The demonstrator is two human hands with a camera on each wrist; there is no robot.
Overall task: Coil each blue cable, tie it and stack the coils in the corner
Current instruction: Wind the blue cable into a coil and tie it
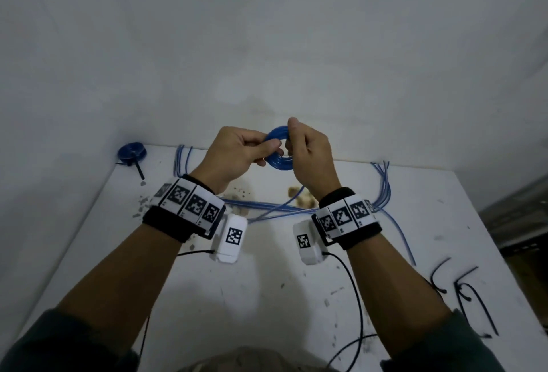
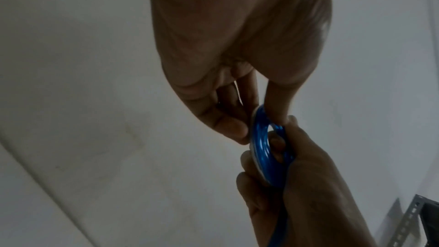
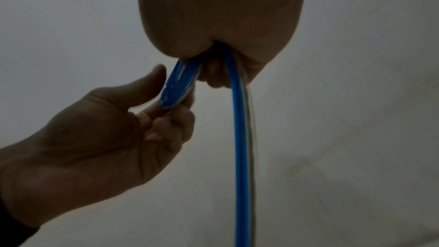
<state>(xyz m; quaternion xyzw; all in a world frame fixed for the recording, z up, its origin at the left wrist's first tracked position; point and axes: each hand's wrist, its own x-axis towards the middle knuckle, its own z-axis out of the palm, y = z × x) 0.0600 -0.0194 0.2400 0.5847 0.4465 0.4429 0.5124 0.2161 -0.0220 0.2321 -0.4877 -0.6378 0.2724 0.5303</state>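
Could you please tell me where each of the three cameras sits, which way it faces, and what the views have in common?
Head: worn on the head, looking forward and down at the white table; both forearms, left hand and right hand show.
Left wrist: looks along the left hand toward the wall; the right hand enters from below.
Right wrist: looks along the right hand; the left hand enters from lower left.
Shared: all three show both hands gripping the blue coil.
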